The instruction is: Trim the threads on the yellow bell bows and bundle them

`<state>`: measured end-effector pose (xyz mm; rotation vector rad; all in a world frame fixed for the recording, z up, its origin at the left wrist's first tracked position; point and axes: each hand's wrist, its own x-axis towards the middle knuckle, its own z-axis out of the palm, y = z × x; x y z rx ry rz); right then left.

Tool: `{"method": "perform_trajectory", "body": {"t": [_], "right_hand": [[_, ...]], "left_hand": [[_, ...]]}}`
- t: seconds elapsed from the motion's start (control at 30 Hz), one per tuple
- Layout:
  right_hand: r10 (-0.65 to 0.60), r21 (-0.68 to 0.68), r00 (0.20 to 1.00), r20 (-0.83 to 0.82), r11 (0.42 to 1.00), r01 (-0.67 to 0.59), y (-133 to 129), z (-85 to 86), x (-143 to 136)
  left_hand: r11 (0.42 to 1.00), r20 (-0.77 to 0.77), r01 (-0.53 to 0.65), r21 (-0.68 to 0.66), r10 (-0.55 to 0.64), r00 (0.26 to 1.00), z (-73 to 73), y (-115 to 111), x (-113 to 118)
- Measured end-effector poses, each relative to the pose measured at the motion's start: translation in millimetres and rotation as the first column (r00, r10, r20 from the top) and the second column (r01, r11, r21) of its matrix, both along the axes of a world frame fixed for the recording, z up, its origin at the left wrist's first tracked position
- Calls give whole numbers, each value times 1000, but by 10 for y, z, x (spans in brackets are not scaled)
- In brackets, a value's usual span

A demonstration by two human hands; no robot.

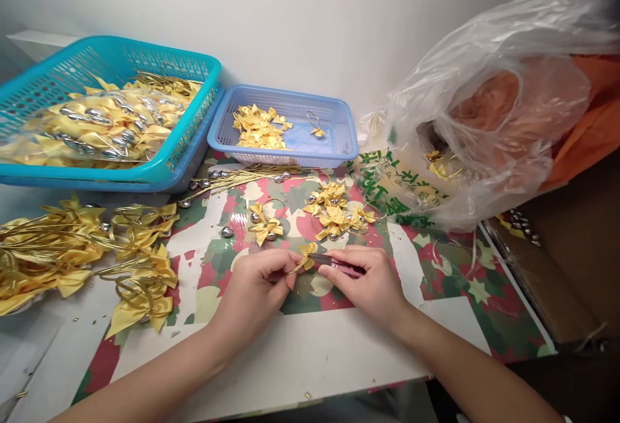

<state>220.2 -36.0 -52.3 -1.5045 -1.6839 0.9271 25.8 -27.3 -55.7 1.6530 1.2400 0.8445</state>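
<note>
My left hand [264, 281] pinches a gold cord close to a small yellow ribbon bow [308, 256]. My right hand [365, 278] is closed around small thread snips [341, 267] with dark blades, whose tips touch or lie right beside the bow. Just beyond my hands, several yellow bows with silver bells [334, 216] and gold cord loops lie in a cluster. A similar pair of bows [265, 224] rests to its left, and a loose silver bell [227, 232] is near it.
A teal basket [194, 61] holding bagged bows and bells stands back left. Behind the middle is a blue basket [290, 92] with loose bows. Heaped corded bows [145, 281] lie left. A plastic bag [484, 126] leans at right above a brown box [557, 281].
</note>
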Motion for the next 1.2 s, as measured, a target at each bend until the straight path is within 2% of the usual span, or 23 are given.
{"method": "perform_trajectory", "body": {"t": [0.33,0.57,0.67,0.77,0.83,0.97,1.1,1.2], "right_hand": [[2,-52,1000,19,999,-1,4,-4,9],[11,-56,1000,6,998,-11,-12,-7,-4],[10,-67,1000,7,998,-9,-20,6,-21],[-2,-81,1000,-12,997,1,-20,3,-28],[-20,-72,999,-36,997,17,-11,-5,-21],[-110,9,990,-86,994,111,41,15,46],[-278,111,958,-70,952,285,145,87,187],[-353,173,935,21,923,344,223,121,303]], "left_hand": [[998,-31,11,-59,-13,999,-17,10,-8],[995,-122,43,-88,-53,991,96,49,-26],[994,-196,90,-57,-99,975,179,66,-64],[993,-347,114,1,-107,932,242,79,-115],[990,-452,105,95,-51,891,261,92,-155],[941,-581,44,335,169,796,273,142,-246],[871,-586,-26,491,352,730,297,209,-332],[830,-565,-45,555,416,713,309,257,-373]]}}
